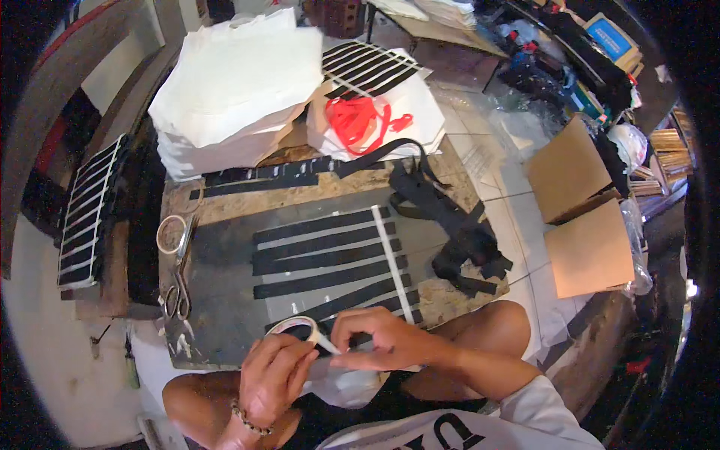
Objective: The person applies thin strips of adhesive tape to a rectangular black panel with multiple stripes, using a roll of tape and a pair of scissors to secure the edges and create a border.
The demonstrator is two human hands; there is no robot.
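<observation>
My left hand [276, 369] is closed around a roll of white tape [298, 322] at the near edge of the work board. A short length of tape [328, 345] runs from the roll to my right hand [382, 341], whose thumb and forefinger pinch its end. Just beyond my hands, several black fabric strips [322, 244] lie in rows on a dark sheet [217, 285]. One white tape strip [391, 259] crosses their right ends. Left of the strips lie metal scissors [178, 289] and a second tape roll [172, 234].
Tangled black strap material [442, 217] lies at the board's right. Behind stand a tall stack of white sheets [240, 82], a red ribbon bundle [360, 124] and a finished-looking striped panel [371, 67]. Another striped panel [91, 210] leans at left. A cardboard box [581, 202] stands at right.
</observation>
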